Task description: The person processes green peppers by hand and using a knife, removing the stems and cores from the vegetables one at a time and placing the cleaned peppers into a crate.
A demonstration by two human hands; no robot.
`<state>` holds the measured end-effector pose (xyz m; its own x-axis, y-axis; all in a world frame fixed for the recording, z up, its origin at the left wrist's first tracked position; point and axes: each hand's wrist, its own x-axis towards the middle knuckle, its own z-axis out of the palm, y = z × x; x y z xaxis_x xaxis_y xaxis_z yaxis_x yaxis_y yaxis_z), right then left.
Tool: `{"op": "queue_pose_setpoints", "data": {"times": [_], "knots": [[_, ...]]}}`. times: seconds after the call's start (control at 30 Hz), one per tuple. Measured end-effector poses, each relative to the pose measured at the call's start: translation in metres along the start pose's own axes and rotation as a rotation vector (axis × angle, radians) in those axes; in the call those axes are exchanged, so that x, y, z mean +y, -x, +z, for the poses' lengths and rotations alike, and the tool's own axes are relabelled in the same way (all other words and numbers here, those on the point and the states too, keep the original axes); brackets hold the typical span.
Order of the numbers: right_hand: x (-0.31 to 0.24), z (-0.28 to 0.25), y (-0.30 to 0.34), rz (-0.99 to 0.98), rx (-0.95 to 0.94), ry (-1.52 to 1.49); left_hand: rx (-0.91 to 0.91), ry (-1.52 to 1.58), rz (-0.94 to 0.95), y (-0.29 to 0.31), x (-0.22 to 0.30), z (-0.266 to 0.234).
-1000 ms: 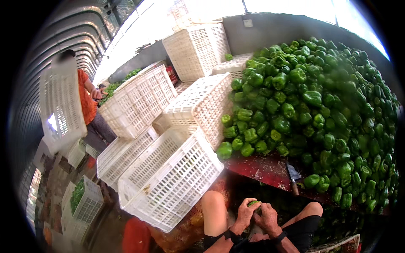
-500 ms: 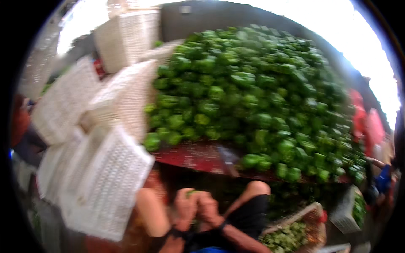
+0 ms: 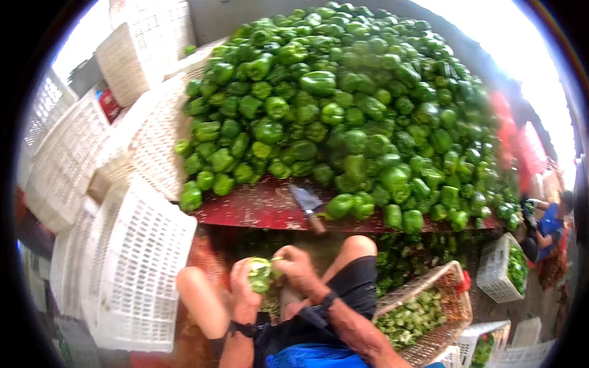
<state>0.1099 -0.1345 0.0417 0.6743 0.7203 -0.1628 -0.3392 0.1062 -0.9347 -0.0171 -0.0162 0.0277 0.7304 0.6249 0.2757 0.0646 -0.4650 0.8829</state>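
My left hand [image 3: 243,285] is closed around a green bell pepper [image 3: 260,275]. The pepper is cut open, and its pale inside faces up between my knees. Just to the right, my right hand [image 3: 296,267] pinches a small pale green piece [image 3: 277,264] beside the pepper's edge; it looks like a pepper core, mostly hidden by the fingers. A broad-bladed knife [image 3: 305,199] lies on the red tabletop [image 3: 245,211] beyond my hands, its wooden handle over the near edge. Behind it rises a large heap of whole green bell peppers [image 3: 331,115].
White plastic crates [image 3: 144,264] stand tilted at my left, with more stacked behind. A basket [image 3: 464,300] of pale pepper cores sits by my right knee. Farther right are a crate [image 3: 491,276] of green peppers and another person [image 3: 548,227] in blue.
My hands were together around the pepper; now they are apart, with the cut pepper in the left and a pale piece in the right. The view has shifted and sharpened.
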Motion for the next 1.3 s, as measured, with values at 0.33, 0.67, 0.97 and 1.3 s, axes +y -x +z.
{"op": "queue_pose_setpoints", "data": {"times": [0.33, 0.67, 0.97, 1.3], "knots": [[-0.157, -0.117, 0.092, -0.028, 0.002, 0.936, 0.039, 1.317, -0.641, -0.004, 0.011, -0.004], [-0.012, -0.065, 0.05, -0.121, -0.093, 0.536, -0.306, 0.683, -0.23, -0.005, 0.056, 0.058], [-0.07, -0.018, 0.034, -0.303, 0.159, 0.246, 0.089, 0.92, -0.603, 0.002, 0.023, 0.031], [-0.034, 0.034, 0.04, -0.594, -0.025, 1.077, 0.004, 1.305, -0.789, -0.01, 0.035, 0.02]]}}
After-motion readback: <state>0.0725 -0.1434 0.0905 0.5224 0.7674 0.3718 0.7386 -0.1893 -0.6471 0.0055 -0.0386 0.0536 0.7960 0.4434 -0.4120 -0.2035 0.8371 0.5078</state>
